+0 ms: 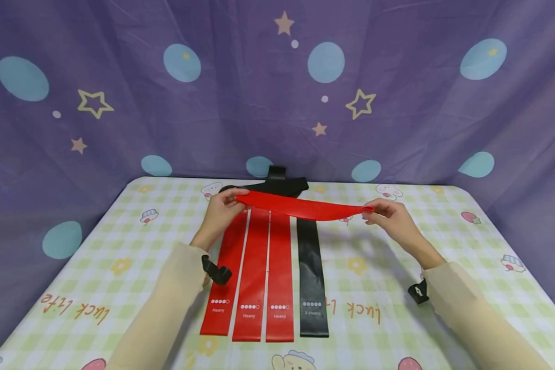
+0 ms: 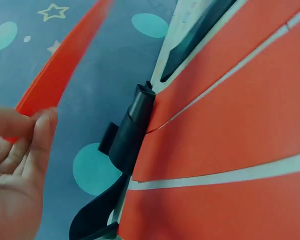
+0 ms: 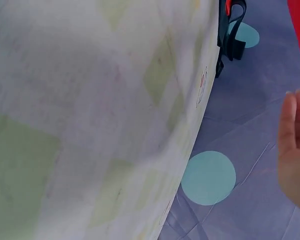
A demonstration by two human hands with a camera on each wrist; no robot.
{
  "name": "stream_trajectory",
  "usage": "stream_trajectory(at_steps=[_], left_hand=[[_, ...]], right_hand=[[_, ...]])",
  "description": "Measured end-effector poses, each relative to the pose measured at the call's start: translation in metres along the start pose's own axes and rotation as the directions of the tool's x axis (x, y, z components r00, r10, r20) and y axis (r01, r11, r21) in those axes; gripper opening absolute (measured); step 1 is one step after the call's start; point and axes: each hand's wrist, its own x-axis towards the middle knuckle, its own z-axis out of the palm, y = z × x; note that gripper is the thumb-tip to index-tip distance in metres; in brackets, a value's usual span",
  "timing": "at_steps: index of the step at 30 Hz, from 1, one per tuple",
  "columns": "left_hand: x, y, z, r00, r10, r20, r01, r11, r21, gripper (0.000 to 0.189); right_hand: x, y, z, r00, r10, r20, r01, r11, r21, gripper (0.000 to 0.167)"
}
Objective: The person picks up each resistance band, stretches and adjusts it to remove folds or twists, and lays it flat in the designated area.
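Note:
A red resistance band stretches between my two hands, raised over the far part of the table. My left hand pinches its left end; the left wrist view shows thumb and fingers closed on the band. At the other end, my right hand pinches the band between thumb and fingertips. Below lie three flat red bands marked Heavy, side by side lengthwise. To their right lies a black band marked X-Heavy. The raised band hides part of their far ends.
Bunched black bands lie at the table's far edge, behind the red ones. A checked cloth with printed figures covers the table. Close behind hangs a purple curtain with stars and dots.

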Motion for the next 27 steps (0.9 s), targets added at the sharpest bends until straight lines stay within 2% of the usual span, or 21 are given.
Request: stream_trajectory(at_steps=[4, 8, 11, 14, 17, 20, 23, 27], left_hand=[[0.000, -0.004, 0.003, 0.999, -0.003, -0.048, 0.002, 1.000, -0.007, 0.024], [-0.001, -0.006, 0.005, 0.994, 0.002, -0.109, 0.006, 0.998, 0.068, 0.021], [0.000, -0.006, 0.005, 0.987, 0.006, -0.163, 0.017, 0.990, 0.139, 0.021], [0.002, -0.004, 0.006, 0.979, -0.016, -0.201, 0.050, 0.985, 0.164, 0.020], [0.006, 0.000, 0.006, 0.976, -0.076, -0.203, 0.101, 0.988, 0.115, 0.022], [0.011, 0.004, 0.008, 0.973, -0.138, -0.183, 0.147, 0.988, 0.038, 0.024], [0.017, 0.009, 0.011, 0.973, -0.150, -0.177, 0.151, 0.988, -0.009, 0.025], [0.028, 0.014, 0.018, 0.969, -0.152, -0.196, 0.154, 0.988, -0.006, 0.027]], right_hand=[[0.001, 0.000, 0.001, 0.997, 0.022, -0.076, -0.026, 0.998, -0.056, 0.004], [0.002, 0.001, 0.002, 0.987, 0.065, -0.147, -0.083, 0.989, -0.123, 0.020], [0.001, 0.001, 0.002, 0.984, 0.091, -0.152, -0.110, 0.986, -0.124, 0.026], [-0.001, 0.002, 0.004, 0.988, 0.102, -0.113, -0.114, 0.988, -0.107, 0.026], [-0.004, 0.002, 0.008, 0.991, 0.123, -0.060, -0.127, 0.990, -0.065, 0.023], [-0.010, 0.003, 0.012, 0.984, 0.175, 0.003, -0.175, 0.984, -0.022, 0.020], [-0.016, 0.002, 0.016, 0.972, 0.225, 0.066, -0.225, 0.974, -0.011, 0.019], [-0.023, 0.001, 0.019, 0.956, 0.260, 0.138, -0.262, 0.965, -0.001, 0.021]])
